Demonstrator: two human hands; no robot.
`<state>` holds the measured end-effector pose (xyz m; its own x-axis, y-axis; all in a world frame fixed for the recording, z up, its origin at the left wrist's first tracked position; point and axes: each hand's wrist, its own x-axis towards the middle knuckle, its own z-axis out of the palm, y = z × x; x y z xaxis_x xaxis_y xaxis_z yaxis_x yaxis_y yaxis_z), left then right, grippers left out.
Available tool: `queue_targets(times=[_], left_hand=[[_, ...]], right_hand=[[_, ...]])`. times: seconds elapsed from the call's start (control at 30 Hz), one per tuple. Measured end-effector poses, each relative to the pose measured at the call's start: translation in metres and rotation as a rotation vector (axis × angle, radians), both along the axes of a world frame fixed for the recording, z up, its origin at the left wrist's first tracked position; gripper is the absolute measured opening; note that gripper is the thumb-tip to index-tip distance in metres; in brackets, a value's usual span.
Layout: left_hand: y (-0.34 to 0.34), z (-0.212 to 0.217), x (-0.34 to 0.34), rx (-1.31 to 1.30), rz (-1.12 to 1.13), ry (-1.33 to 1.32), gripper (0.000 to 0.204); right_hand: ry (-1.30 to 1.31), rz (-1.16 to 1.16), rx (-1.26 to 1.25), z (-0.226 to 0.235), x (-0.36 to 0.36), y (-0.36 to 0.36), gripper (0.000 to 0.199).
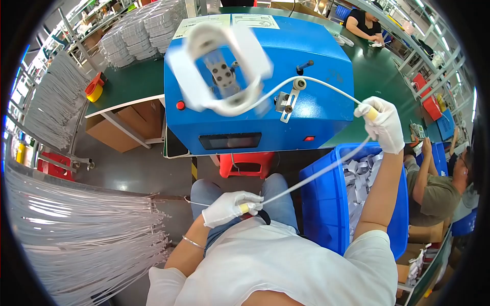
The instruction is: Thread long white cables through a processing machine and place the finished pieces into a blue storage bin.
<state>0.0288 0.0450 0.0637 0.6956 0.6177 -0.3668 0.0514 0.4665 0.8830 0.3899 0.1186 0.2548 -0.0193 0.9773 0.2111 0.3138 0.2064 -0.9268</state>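
A white cable slants across in front of me, passing through both of my gloved hands. My right hand, raised at the right of the blue machine, is closed on it with yellow wrap around a finger. From there the cable arcs over a guide roller to a white winding head, blurred as if turning. Low over my lap, my left hand is closed on the cable's lower stretch, yellow wrap on a finger too. A thin end trails out to its left.
At the left hangs a rack of many white cables. A blue bin of white pieces stands by my right arm. Bundled white coils sit on the green bench. A red stool is under the machine; co-workers are at the right.
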Motion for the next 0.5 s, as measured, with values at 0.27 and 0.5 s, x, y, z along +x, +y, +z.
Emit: queue_targets(times=[0.27, 0.5], left_hand=[[-0.001, -0.043, 0.004, 0.26, 0.06, 0.14, 0.034], [-0.001, -0.047, 0.0, 0.159, 0.036, 0.229, 0.027]], right_hand=[[-0.079, -0.011, -0.145, 0.014, -0.047, 0.004, 0.013], [0.01, -0.024, -0.124, 0.007, -0.045, 0.005, 0.009]])
